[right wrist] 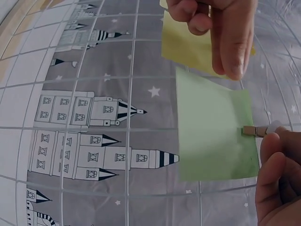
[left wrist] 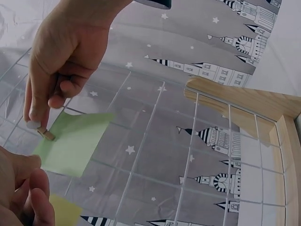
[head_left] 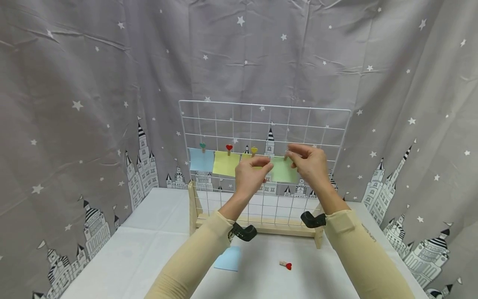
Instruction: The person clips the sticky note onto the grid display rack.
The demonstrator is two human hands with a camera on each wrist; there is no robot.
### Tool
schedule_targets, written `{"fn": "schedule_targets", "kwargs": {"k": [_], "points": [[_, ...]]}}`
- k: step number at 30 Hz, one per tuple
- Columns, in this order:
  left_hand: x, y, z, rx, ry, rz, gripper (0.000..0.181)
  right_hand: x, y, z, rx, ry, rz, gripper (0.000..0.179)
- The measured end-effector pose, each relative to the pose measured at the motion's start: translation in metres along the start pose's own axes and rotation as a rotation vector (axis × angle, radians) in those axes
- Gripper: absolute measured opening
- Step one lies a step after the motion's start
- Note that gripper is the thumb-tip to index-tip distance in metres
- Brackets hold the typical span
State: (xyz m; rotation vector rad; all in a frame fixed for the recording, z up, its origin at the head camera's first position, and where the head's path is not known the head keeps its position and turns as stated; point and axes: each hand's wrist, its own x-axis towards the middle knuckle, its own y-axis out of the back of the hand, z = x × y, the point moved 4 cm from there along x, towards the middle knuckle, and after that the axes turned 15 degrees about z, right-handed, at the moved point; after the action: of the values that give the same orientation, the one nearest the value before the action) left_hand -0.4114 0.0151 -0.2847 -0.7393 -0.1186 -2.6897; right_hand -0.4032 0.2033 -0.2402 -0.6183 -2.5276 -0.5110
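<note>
A green paper note point(head_left: 284, 169) hangs against the white wire grid point(head_left: 261, 107). My right hand point(head_left: 308, 162) pinches a small wooden clothespin point(right wrist: 254, 131) at the note's top edge; the clothespin's jaws sit over the paper. At the note's left edge, my left hand point(head_left: 252, 174) pinches the upper corner between thumb and fingertips. A yellow note point(right wrist: 188, 44) lies just left of the green one, partly hidden behind my left hand, under a clothespin with a yellow heart point(head_left: 254, 150).
Farther left on the grid hang a blue note point(head_left: 201, 160) and another yellow note point(head_left: 225, 164), each clipped. Wooden feet point(head_left: 193, 207) support the grid. On the white table point(head_left: 149, 249) lie a blue note point(head_left: 228, 259) and a red-heart clothespin point(head_left: 286, 265). A grey curtain point(head_left: 239, 62) stands behind.
</note>
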Motion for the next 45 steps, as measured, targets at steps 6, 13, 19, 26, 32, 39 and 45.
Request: {"fn": "schedule_targets", "kwargs": {"k": [6, 13, 19, 26, 32, 39, 45], "points": [[0.000, 0.010, -0.009, -0.024, -0.002, -0.028, 0.019, -0.002, 0.006, 0.001, 0.055, 0.019, 0.002, 0.034], [0.001, 0.020, -0.023, -0.034, 0.024, -0.094, 0.027, -0.006, 0.012, 0.005, 0.100, 0.018, -0.004, 0.041], [0.000, 0.031, -0.028, 0.036, -0.007, -0.097, 0.032, -0.011, 0.016, 0.007, 0.098, 0.029, -0.010, 0.046], [-0.002, 0.045, -0.031, 0.038, 0.008, -0.114, 0.035, -0.016, 0.020, 0.009, 0.151, 0.014, -0.009, 0.047], [-0.002, 0.055, -0.034, 0.052, 0.026, -0.119, 0.039, -0.021, 0.023, 0.011, 0.175, -0.012, -0.025, 0.050], [-0.005, 0.067, -0.036, 0.107, 0.026, -0.119, 0.045, -0.031, 0.025, 0.019, 0.129, -0.041, -0.066, 0.056], [-0.009, 0.077, -0.042, 0.121, 0.035, -0.123, 0.050, -0.040, 0.023, 0.029, 0.128, -0.061, -0.073, 0.053]]}}
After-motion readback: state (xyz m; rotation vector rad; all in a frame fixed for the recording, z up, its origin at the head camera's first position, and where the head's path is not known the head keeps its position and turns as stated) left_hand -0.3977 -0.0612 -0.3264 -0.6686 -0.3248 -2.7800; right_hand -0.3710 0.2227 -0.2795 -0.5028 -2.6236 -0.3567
